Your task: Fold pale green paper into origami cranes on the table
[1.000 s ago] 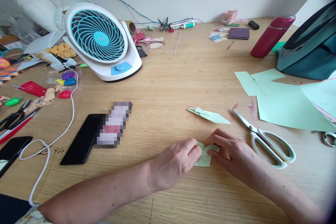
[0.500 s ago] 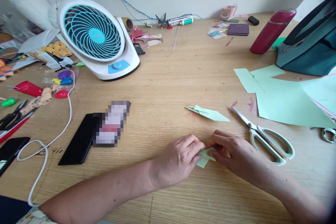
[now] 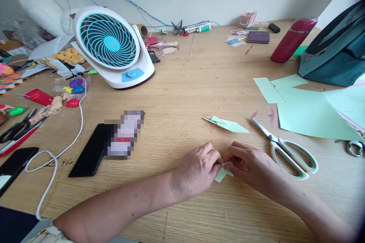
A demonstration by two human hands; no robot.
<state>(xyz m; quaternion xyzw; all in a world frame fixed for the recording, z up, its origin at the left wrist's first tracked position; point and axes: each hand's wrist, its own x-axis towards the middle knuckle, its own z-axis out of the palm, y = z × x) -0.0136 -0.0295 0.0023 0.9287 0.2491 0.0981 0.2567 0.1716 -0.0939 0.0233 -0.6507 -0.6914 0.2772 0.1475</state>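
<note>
Head view, desk near edge. Item: small folded green paper (image 3: 223,172), flat on the wooden table (image 3: 182,83), pinched from both sides. Your left hand (image 3: 199,171) grips its left edge, fingertips closed on it; your right hand (image 3: 251,165) clamps the right edge likewise, seemingly to steady a crease. Beside: finished folded piece (image 3: 226,123), scissors (image 3: 288,150) within reach, spare green sheets (image 3: 310,114) at right.

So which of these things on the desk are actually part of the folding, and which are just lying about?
In use:
left hand and right hand, both pinching the small pale green folded paper piece
finished pale green folded paper shape
pale green paper sheets
white-handled scissors

Lying about:
white and teal desk fan
black phone
dark red bottle
teal bag
</note>
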